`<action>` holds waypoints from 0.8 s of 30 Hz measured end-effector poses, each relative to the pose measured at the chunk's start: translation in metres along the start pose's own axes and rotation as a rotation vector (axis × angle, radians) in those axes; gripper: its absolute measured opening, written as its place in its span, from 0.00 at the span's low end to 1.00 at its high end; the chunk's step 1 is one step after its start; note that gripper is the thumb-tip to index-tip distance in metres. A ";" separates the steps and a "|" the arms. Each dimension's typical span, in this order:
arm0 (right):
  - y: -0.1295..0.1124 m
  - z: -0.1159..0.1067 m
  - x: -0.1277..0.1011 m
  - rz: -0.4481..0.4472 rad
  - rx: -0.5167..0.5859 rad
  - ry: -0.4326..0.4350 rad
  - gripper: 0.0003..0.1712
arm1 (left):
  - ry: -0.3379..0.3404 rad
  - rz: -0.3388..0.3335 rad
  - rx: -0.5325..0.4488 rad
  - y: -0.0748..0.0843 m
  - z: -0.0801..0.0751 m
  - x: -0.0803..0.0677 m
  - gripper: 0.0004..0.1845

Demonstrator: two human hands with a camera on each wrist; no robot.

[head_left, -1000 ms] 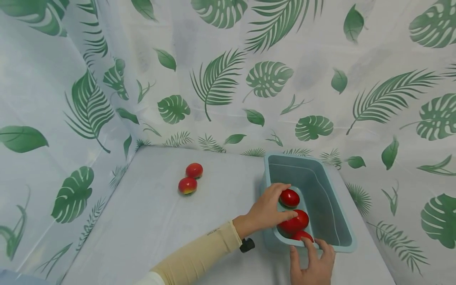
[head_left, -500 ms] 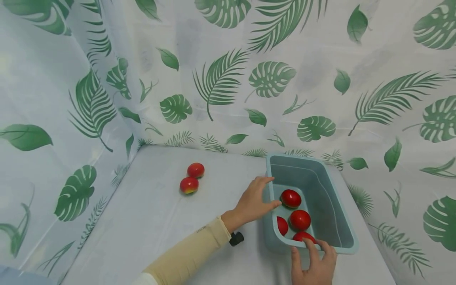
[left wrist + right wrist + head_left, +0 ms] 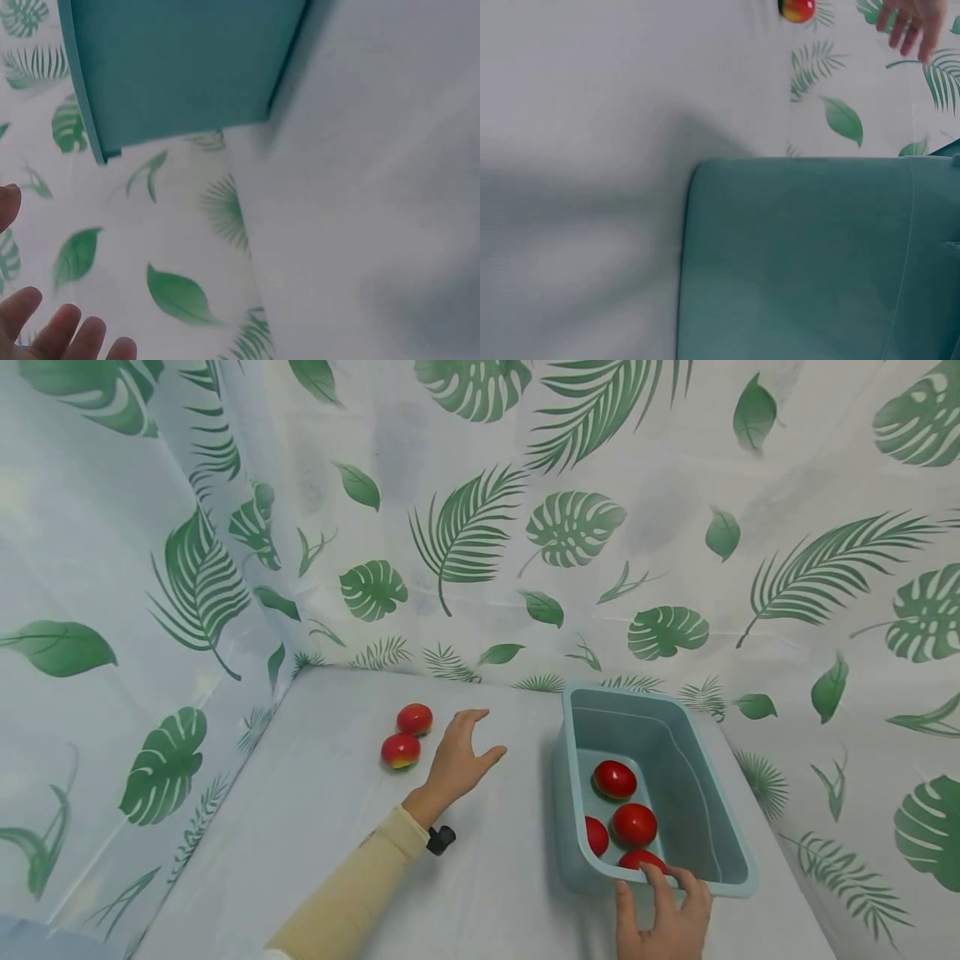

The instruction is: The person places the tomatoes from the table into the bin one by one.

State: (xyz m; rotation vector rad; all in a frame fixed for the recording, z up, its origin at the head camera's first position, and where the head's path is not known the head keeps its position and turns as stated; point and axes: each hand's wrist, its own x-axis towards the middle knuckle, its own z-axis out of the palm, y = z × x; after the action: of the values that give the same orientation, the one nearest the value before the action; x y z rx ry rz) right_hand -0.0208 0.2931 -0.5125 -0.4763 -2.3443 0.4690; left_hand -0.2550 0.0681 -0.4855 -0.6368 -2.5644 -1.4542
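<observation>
Left hand (image 3: 459, 758) has pulled out of the teal bin (image 3: 720, 839) and swung left over the bench (image 3: 322, 827), now just beside the two loose red fruits: near fruit (image 3: 400, 750) and far fruit (image 3: 414, 718), the pair touching or nearly so. Fingers spread and relaxed, holding nothing, not yet touching either fruit. Right hand (image 3: 670, 920) rests on the bin's near rim, fingers draped over the edge, steadying it; grip looks light. Bin holds four red fruits (image 3: 633, 823) along its left side. Step in hand reads as reaching for the next fruit to move into the bin, four in, two left out. Next move likely calls for closing the fingers round the near fruit without knocking the far one away, then lifting clear of the bin wall
</observation>
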 end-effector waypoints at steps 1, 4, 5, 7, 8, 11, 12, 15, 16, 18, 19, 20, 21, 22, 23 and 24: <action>0.000 0.000 0.000 -0.005 -0.002 0.003 0.27 | 0.012 -0.012 0.005 -0.004 -0.002 0.000 0.33; 0.001 -0.001 0.000 -0.015 -0.010 0.011 0.26 | 0.036 -0.061 0.027 -0.016 -0.008 -0.003 0.33; 0.000 -0.001 0.000 -0.016 -0.008 0.011 0.26 | 0.044 -0.075 0.029 -0.019 -0.011 -0.003 0.33; 0.000 -0.001 0.000 -0.013 -0.007 0.013 0.26 | 0.061 -0.098 0.037 -0.025 -0.015 -0.004 0.32; 0.000 -0.001 0.000 -0.011 -0.006 0.014 0.26 | 0.069 -0.106 0.038 -0.028 -0.017 -0.004 0.32; 0.000 0.000 -0.001 -0.004 -0.009 0.016 0.26 | 0.098 -0.111 0.037 -0.036 -0.025 -0.005 0.31; 0.000 0.000 -0.001 -0.004 -0.009 0.018 0.26 | 0.108 -0.115 0.045 -0.038 -0.027 -0.005 0.31; 0.002 0.001 -0.001 -0.017 0.000 0.029 0.26 | 0.133 -0.129 0.116 -0.048 -0.032 -0.007 0.28; 0.002 0.002 -0.001 -0.022 0.002 0.031 0.26 | 0.139 -0.134 0.152 -0.051 -0.032 -0.008 0.27; 0.004 0.003 -0.001 -0.042 0.016 0.044 0.26 | 0.148 -0.163 0.231 -0.059 -0.033 -0.011 0.24; 0.005 0.004 -0.001 -0.044 0.016 0.045 0.26 | 0.152 -0.178 0.266 -0.064 -0.033 -0.012 0.24; 0.005 0.004 -0.001 -0.041 0.012 0.044 0.26 | 0.153 -0.197 0.299 -0.069 -0.032 -0.014 0.24; 0.004 0.004 -0.001 -0.038 0.008 0.043 0.26 | 0.156 -0.219 0.328 -0.074 -0.031 -0.015 0.24; 0.004 0.004 -0.001 -0.032 0.005 0.039 0.26 | 0.163 -0.241 0.341 -0.079 -0.031 -0.017 0.24; 0.003 0.003 -0.001 -0.028 0.002 0.036 0.26 | 0.169 -0.267 0.354 -0.084 -0.030 -0.018 0.25; 0.002 0.003 -0.001 -0.019 -0.004 0.028 0.26 | 0.176 -0.287 0.364 -0.089 -0.030 -0.020 0.26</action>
State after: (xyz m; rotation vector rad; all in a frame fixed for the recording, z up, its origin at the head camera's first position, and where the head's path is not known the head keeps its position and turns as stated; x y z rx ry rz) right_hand -0.0219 0.2941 -0.5164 -0.4600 -2.3209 0.4458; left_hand -0.2775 -0.0027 -0.5465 -0.0901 -2.7530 -1.0054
